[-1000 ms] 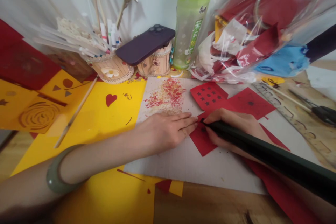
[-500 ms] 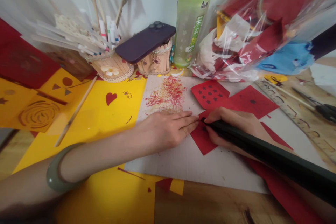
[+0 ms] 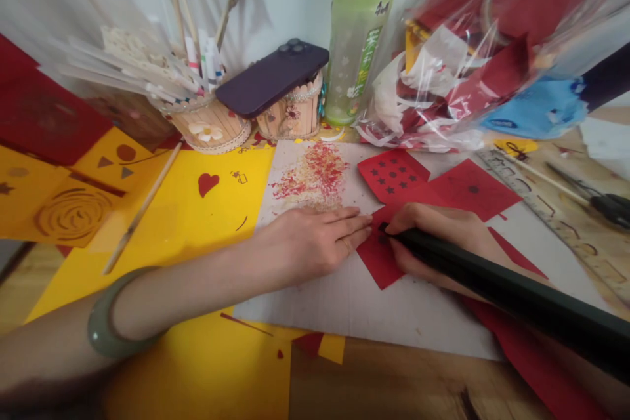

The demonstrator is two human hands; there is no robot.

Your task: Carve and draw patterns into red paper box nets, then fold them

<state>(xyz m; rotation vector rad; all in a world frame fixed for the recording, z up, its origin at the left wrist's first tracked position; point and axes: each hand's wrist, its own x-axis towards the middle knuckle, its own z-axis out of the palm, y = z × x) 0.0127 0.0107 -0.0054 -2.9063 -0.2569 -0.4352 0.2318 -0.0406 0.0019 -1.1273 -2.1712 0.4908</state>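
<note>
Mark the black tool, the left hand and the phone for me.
Black tool [image 3: 492, 282]: head view, middle of its shaft.
Left hand [image 3: 315, 241]: head view, back of the hand.
Phone [image 3: 273, 83]: head view, its dark back.

Blurred lettering [image 3: 369, 65] on green bottle [image 3: 348, 46], illegible mark [image 3: 504, 125] on blue packet [image 3: 539, 110], nothing readable

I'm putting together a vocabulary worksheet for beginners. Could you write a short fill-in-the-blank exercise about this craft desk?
1. The right hand grips a pen-like tool coloured ____.
2. The heart on the yellow sheet is coloured ____.
3. The arm wearing the bangle is the person's own ____ one.
4. In the picture, the bottle stands to the ____ of the smartphone.

Missing words: black; red; left; right.
</note>
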